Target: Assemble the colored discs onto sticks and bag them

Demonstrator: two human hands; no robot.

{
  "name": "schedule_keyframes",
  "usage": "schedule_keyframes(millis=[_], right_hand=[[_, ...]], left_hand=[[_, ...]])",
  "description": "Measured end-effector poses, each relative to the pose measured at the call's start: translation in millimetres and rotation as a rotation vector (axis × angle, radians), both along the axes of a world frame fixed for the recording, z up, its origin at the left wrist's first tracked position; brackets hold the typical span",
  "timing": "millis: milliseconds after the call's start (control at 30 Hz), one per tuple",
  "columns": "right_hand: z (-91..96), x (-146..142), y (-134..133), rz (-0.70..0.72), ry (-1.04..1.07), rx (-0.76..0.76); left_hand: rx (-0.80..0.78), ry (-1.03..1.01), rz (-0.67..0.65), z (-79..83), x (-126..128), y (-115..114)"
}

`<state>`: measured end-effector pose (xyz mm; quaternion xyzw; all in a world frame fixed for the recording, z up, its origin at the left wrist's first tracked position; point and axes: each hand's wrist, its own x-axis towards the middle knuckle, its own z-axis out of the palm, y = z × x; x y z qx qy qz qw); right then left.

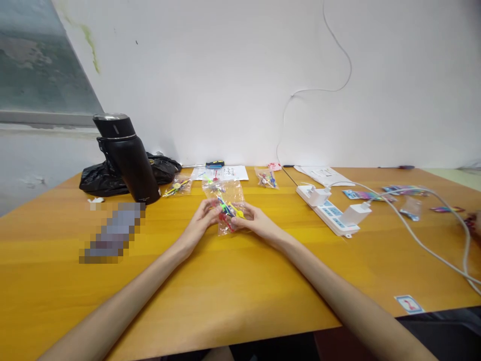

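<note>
Between my two hands is a clear plastic bag (pixel 225 228) with small red, yellow, green and blue plastic pieces inside. My left hand (pixel 205 216) is closed on the bag's left side, thumb on top. On its right side, my right hand (pixel 253 220) pinches the bag near a yellow piece. The bag is held just above the table or rests on it; I cannot tell which. Behind it lie a printed white sheet (pixel 236 173) and two similar bags of coloured pieces, one at the left (pixel 178 185) and a second bag (pixel 266 178) at the right.
A black bottle (pixel 130 160) stands left before a black plastic bag (pixel 97 180). A blurred-out flat object (pixel 114 230) lies nearer me. At right are a white power strip (pixel 326 213), loose cables (pixel 417 233), colourful packets (pixel 368 195) and part of another person's hand (pixel 476 225).
</note>
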<state>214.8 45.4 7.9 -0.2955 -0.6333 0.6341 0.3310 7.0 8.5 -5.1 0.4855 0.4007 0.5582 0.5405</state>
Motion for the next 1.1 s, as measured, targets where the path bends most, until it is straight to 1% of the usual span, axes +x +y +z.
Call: schedule_keyframes(millis=[67, 133, 233, 333, 433, 567, 767, 1100], right_hand=[[3.0, 8, 6, -0.044, -0.001, -0.017], [4.6, 18, 15, -0.127, -0.009, -0.017], [4.3, 36, 31, -0.287, -0.009, -0.011], [3.1, 55, 48, -0.477, 0.023, -0.005], [1.9, 72, 61, -0.657, 0.082, -0.033], [-3.4, 93, 75, -0.816, 0.167, -0.059], [-16.0, 108, 88, -0.920, 0.188, -0.084], [-18.4, 115, 95, -0.986, 0.244, -0.102]], left_hand=[[-0.030, -0.047, -0.043, -2.3, 0, 2], [-0.068, -0.041, -0.047, -3.8, -1, 3], [-0.097, -0.014, -0.039, -4.5, 0, 4], [-0.098, -0.019, -0.071, -4.2, 1, 4], [-0.096, -0.015, -0.092, -4.1, 1, 4], [-0.083, -0.022, -0.095, -3.2, 0, 3], [-0.083, 0.017, -0.124, 2.8, 1, -2], [-0.087, 0.033, -0.133, 6.6, 2, -5]])
